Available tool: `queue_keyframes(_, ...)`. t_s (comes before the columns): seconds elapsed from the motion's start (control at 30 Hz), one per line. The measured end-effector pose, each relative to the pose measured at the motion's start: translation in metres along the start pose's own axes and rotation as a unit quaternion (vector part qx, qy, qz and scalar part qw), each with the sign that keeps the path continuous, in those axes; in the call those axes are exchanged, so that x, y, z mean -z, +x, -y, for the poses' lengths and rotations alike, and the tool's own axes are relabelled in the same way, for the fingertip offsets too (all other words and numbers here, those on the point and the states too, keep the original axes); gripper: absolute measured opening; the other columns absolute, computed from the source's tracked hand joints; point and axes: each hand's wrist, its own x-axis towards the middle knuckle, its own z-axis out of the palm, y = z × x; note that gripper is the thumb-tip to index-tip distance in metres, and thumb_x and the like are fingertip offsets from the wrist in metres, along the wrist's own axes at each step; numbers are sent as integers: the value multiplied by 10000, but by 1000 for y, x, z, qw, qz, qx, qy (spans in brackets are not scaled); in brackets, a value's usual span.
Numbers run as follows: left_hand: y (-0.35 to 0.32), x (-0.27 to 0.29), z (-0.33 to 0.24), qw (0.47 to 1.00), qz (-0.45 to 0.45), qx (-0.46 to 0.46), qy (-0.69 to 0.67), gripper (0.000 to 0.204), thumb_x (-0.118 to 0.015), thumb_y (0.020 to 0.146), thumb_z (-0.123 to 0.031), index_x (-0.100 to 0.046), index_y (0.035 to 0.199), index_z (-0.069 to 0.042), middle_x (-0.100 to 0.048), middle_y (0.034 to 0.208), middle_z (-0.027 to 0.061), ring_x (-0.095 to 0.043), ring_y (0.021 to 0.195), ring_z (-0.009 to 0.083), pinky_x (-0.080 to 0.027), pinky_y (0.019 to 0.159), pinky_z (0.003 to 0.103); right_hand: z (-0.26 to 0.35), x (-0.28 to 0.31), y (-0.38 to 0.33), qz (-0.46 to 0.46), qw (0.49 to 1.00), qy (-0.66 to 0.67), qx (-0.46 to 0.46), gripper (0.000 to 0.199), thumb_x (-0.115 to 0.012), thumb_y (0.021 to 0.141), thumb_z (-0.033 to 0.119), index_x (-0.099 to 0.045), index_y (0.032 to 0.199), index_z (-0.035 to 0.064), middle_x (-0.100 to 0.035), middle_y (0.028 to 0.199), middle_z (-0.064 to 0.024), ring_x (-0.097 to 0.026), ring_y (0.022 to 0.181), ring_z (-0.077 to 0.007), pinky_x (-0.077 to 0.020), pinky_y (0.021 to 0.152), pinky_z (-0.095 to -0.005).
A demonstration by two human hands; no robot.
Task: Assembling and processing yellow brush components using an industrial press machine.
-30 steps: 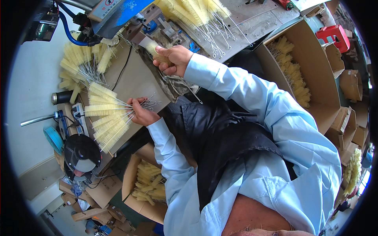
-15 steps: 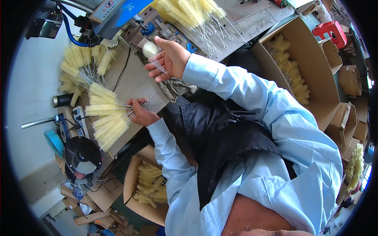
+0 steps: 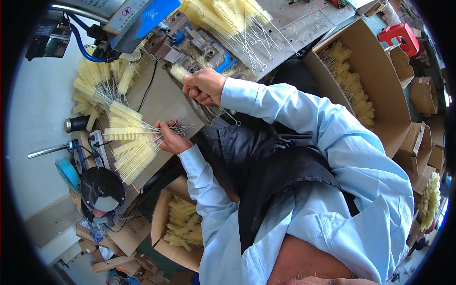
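My left hand [image 3: 173,136] is closed round the wire stems of a fanned bunch of pale yellow bottle brushes [image 3: 127,134]. Their bristle heads point left and their looped wire ends stick out on the right side of the hand. In my right hand [image 3: 207,85] is a single bottle brush [image 3: 179,72], gripped near its bristle head, with its looped wire end hanging toward my lap. That brush is just in front of a metal machine fixture [image 3: 190,40] with blue parts. Part of the single brush's stem is hidden by my fingers.
More brushes lie in a pile [image 3: 102,76] at the left and another [image 3: 228,16] on the metal table [image 3: 304,28]. Cardboard boxes of brushes stand at my right [image 3: 382,80] and below my left arm [image 3: 161,223]. A black round-headed device [image 3: 100,187] stands at lower left.
My right hand has gone from open fingers with a blurred brush by them to a closed grip on that brush. The left hand has stayed in place with its bunch.
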Motion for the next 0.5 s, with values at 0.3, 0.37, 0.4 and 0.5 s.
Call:
queue_keyframes(0.3, 4, 2, 5, 1000, -10, -20, -5, 91, -544, 893, -40, -525, 971, 4, -518, 705, 58, -535, 657, 165, -491, 648, 312, 1, 37, -27, -1, 992, 88, 92, 354, -483, 1023, 365, -514, 808, 85, -332, 572, 52, -274, 426, -67, -217, 384, -258)
queue_keyframes(0.37, 4, 0, 7, 999, -2, -28, -16, 96, -554, 898, -52, -531, 973, 3, -519, 707, 57, -533, 664, 165, -491, 647, 313, 8, 44, -28, -7, 992, 81, 98, 355, -471, 1028, 369, -510, 805, 95, -331, 571, 52, -275, 430, -69, -224, 387, -259)
queue_keyframes(0.4, 3, 1, 6, 1000, -7, -24, -4, 101, -560, 903, -62, -533, 975, 3, -518, 708, 57, -533, 669, 165, -491, 648, 312, 10, 47, -28, -7, 992, 83, 94, 353, -467, 1030, 367, -510, 806, 98, -331, 571, 51, -275, 430, -70, -225, 387, -258)
queue_keyframes(0.5, 2, 0, 6, 1000, -14, -20, 9, 111, -561, 909, -74, -532, 978, 7, -515, 707, 58, -531, 673, 166, -493, 654, 316, 11, 55, -24, 13, 992, 89, 93, 342, -459, 1033, 358, -509, 811, 104, -332, 571, 51, -273, 429, -72, -229, 386, -256)
